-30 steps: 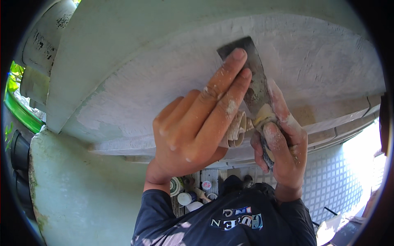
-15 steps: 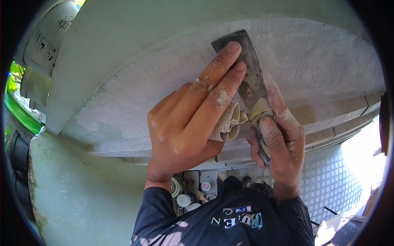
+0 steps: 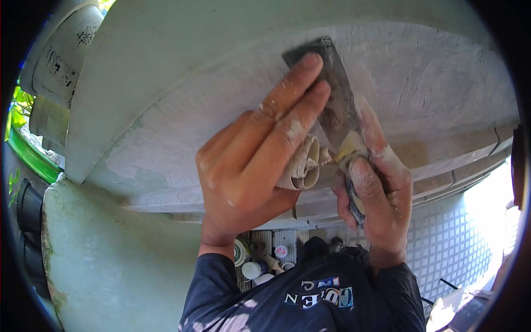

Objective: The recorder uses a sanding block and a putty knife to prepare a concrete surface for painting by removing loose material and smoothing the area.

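My right hand (image 3: 381, 193) is closed round the worn handle of a putty knife (image 3: 338, 102), its index finger stretched along the side. The dark, stained blade points up and lies against a pale plastered wall (image 3: 420, 72). Two fingers of my left hand (image 3: 243, 160) press flat on the blade near its tip. Tucked in that same hand is a rolled piece of sandpaper (image 3: 303, 166), beige and grainy. White dust coats the fingers of both hands. The blade looks slightly blurred.
A greenish wall (image 3: 127, 243) stands at the left, with black pots (image 3: 29, 207) and a green rim (image 3: 38, 160) beyond it. Ledges run below the plaster. Several small containers (image 3: 254, 270) sit on slats below me. Light tiles (image 3: 442, 232) lie at the right.
The putty knife and my left hand have shifted slightly up and left along the wall. My grips are the same. The surroundings sit a little further right in view.
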The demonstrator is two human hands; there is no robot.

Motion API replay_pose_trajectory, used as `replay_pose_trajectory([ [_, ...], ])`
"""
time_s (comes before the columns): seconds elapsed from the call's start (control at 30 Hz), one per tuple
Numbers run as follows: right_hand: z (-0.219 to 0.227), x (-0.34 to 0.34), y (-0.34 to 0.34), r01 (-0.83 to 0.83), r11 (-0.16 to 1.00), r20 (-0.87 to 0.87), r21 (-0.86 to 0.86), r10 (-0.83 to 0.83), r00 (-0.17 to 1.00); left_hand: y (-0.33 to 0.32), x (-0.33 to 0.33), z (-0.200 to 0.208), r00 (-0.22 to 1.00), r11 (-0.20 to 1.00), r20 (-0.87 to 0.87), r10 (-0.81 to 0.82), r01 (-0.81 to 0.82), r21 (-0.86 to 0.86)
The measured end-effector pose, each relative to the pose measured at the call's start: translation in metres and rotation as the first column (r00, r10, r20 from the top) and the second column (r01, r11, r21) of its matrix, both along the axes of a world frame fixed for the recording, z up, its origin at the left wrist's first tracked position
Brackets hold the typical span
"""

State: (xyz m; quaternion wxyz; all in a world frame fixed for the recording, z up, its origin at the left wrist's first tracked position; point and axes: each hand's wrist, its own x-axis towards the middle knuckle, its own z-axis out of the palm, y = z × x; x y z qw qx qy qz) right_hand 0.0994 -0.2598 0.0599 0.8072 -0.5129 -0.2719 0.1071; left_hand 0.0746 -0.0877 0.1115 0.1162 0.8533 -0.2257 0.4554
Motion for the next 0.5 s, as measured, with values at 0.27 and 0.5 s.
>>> replay_pose_trajectory([
  [0.27,0.002,-0.001,-0.003,-0.004,1.0,-0.02,-0.008,0.004,1.0,0.001,-0.002,-0.001,1.0,1.0,-0.027,-0.004,0.004,-0.005],
  [0.5,-0.014,0.004,0.009,0.036,0.999,0.081,0.039,-0.039,0.996,0.005,-0.001,-0.007,1.0,1.0,0.018,0.013,-0.013,0.028],
])
